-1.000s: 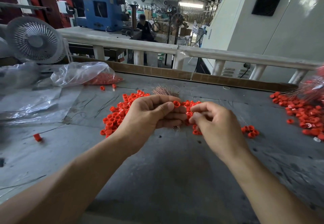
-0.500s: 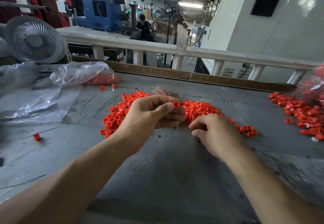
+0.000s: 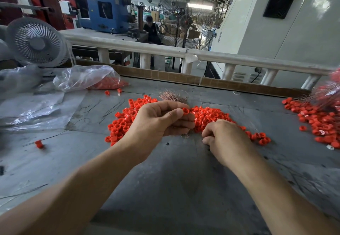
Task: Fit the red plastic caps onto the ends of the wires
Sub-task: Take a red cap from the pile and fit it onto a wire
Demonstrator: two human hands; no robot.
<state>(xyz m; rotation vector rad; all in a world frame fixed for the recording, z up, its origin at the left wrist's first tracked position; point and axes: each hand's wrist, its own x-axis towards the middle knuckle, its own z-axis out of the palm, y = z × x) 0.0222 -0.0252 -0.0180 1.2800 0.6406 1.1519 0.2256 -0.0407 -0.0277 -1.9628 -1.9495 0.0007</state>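
Note:
My left hand [image 3: 158,122] grips a bundle of thin copper-coloured wires [image 3: 173,96] whose ends fan out above my knuckles. A red cap [image 3: 185,111] sits pinched at my left thumb tip. Behind both hands a heap of loose red caps [image 3: 207,116] spreads over the grey table. My right hand [image 3: 223,139] rests low on the near edge of that heap, fingers curled down into the caps. What its fingertips hold is hidden.
A second spread of red caps with capped wires [image 3: 320,120] lies at the right edge. A clear plastic bag of caps [image 3: 88,78] and a white fan [image 3: 36,41] stand at back left. One stray cap [image 3: 39,144] lies at left. A cardboard strip [image 3: 184,78] lines the table's far edge.
My right hand has moved away from my left hand, down and to the right, onto the cap heap. My left hand has kept still with the wires and the cap.

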